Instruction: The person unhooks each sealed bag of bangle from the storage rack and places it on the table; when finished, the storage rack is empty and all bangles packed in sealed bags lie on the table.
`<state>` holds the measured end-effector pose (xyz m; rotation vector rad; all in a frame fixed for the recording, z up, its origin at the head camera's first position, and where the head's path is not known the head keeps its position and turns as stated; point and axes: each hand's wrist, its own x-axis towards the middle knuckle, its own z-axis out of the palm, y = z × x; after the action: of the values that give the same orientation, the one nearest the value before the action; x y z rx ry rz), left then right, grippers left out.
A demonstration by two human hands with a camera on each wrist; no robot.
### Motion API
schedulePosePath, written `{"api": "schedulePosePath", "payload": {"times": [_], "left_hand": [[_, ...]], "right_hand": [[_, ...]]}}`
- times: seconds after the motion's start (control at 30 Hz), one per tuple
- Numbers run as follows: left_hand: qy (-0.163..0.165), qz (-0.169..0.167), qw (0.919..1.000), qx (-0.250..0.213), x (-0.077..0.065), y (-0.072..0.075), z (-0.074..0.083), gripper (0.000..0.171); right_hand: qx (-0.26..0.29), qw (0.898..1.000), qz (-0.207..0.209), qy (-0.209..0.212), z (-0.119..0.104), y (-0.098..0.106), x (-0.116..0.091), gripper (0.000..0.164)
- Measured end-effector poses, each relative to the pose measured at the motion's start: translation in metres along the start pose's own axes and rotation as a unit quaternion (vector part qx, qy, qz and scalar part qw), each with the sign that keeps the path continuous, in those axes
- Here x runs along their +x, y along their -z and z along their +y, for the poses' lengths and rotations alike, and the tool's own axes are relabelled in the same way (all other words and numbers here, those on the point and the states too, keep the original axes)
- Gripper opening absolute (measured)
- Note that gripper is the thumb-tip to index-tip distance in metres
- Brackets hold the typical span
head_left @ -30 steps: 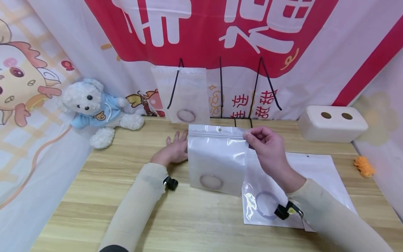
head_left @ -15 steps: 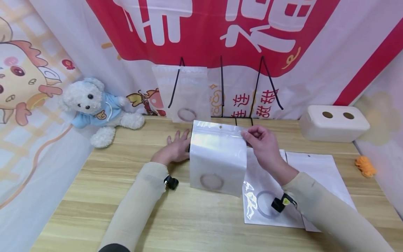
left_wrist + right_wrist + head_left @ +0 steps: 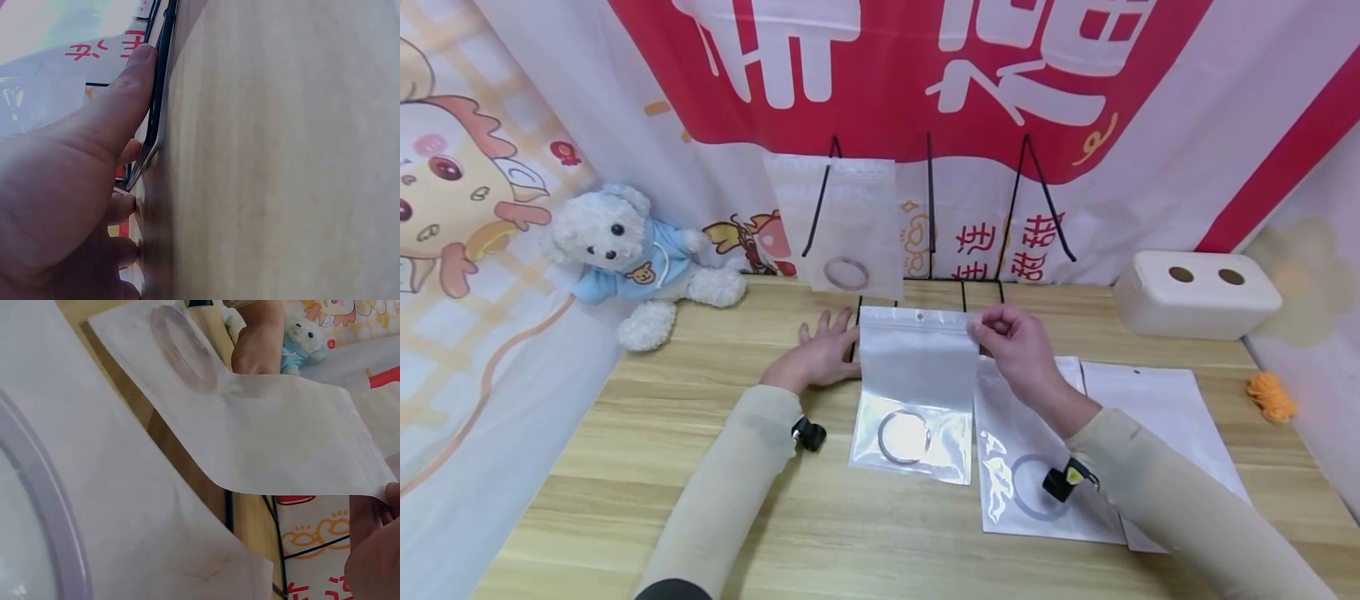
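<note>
My right hand [image 3: 1017, 346] pinches the top right corner of a white zip-lock bag [image 3: 917, 367]. A ring shape [image 3: 904, 437] shows at the bag's lower part, which lies on the table, while its upper part is lifted toward the rack. To the left, my left hand [image 3: 820, 354] rests with spread fingers at the base of a black wire rack [image 3: 164, 62], thumb along the wire. Another zip-lock bag [image 3: 850, 217] hangs on the rack's left hook. In the right wrist view, the held bag [image 3: 287, 437] bends upward toward my fingertips.
Several more white zip-lock bags [image 3: 1157, 425] lie overlapping under my right forearm. A white box with two holes [image 3: 1195, 300] stands at the back right, near an orange yarn bundle [image 3: 1270, 397]. A plush bear [image 3: 640, 258] sits at the back left before the printed cloth.
The bag's top edge has dropped and its bulging upper part has flattened; its lower part now reflects light. My right hand has shifted slightly left with it. The left hand has stayed.
</note>
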<state>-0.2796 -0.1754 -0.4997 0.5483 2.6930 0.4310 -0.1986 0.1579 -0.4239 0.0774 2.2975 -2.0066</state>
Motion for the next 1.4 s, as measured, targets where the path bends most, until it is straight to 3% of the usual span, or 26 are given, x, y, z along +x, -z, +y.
{"api": "schedulePosePath", "payload": {"times": [0.2,0.47,0.77,1.1,1.4], "left_hand": [[0.008,-0.009,0.9999,0.002,-0.001,0.001,0.002,0.086],[0.008,-0.022,0.9997,-0.002,-0.002,0.004,0.0,0.086],[0.009,-0.027,0.9996,-0.006,-0.006,0.005,0.001,0.087],[0.006,-0.022,0.9997,-0.004,-0.004,0.003,-0.004,0.085],[-0.003,-0.016,0.9995,-0.027,-0.004,0.002,-0.01,0.077]], "right_hand": [[0.002,0.999,-0.023,-0.033,0.008,-0.001,0.007,0.016],[-0.09,0.994,-0.044,-0.049,0.015,0.005,0.014,0.029],[-0.172,0.983,-0.051,-0.029,0.02,0.005,0.019,0.027],[-0.175,0.982,-0.065,-0.03,0.025,0.002,0.023,0.021],[-0.29,0.952,-0.093,0.035,0.025,0.003,0.028,0.019]]}}
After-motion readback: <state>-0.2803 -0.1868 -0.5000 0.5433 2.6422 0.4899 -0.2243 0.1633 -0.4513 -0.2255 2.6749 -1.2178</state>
